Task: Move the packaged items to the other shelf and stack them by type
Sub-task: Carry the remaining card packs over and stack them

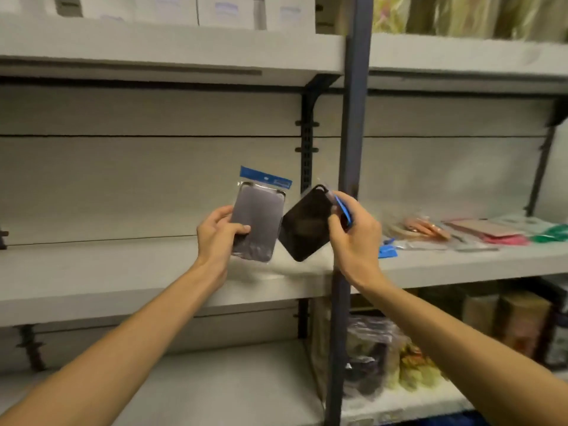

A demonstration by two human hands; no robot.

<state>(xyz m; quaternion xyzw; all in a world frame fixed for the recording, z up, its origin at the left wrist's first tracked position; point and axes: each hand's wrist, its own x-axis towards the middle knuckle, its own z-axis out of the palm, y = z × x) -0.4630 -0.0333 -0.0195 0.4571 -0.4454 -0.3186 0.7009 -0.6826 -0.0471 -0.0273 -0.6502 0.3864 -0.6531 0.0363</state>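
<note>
My left hand (219, 233) grips a grey phone case in a clear bag with a blue header (258, 216), held upright above the left shelf (92, 272). Just to its right, my right hand (353, 238) pinches a black phone case in a clear bag (305, 224) by its blue header end, tilted like a diamond. The two packages nearly touch. On the right shelf (461, 265) lies a spread of several more packaged cases (455, 233) in orange, pink, green and clear bags.
A dark blue upright post (353, 133) divides the left and right shelf bays. White boxes (190, 9) stand on the top left shelf. Bagged goods (378, 355) and brown packs (519, 321) fill the lower right shelf.
</note>
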